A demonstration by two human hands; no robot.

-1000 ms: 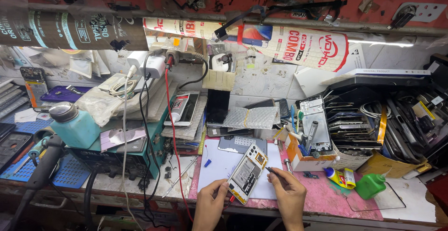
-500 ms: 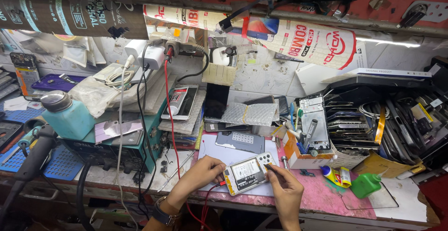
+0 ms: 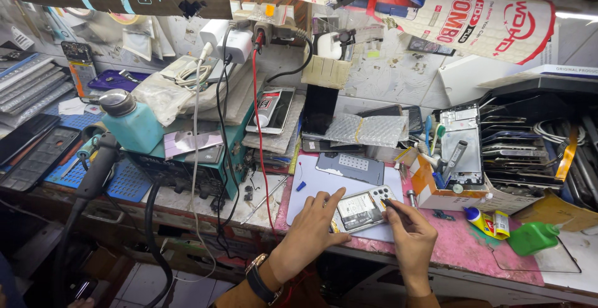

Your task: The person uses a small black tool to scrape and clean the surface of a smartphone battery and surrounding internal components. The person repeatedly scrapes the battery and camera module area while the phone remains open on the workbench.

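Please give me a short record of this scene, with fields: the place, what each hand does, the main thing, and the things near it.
Place: cluttered repair bench with a pink mat
Left hand: lies flat on the opened phone, steadying it
Right hand: holds a thin dark tool, tip at the phone's camera corner
Main thing: opened phone, back cover off, lying flat on a white sheet
Near it: grey back cover behind the phone; small glue bottle and green bottle to the right; teal liquid dispenser far left

Pink mat (image 3: 461, 246), green bottle (image 3: 533, 238), teal dispenser bottle (image 3: 132, 127)
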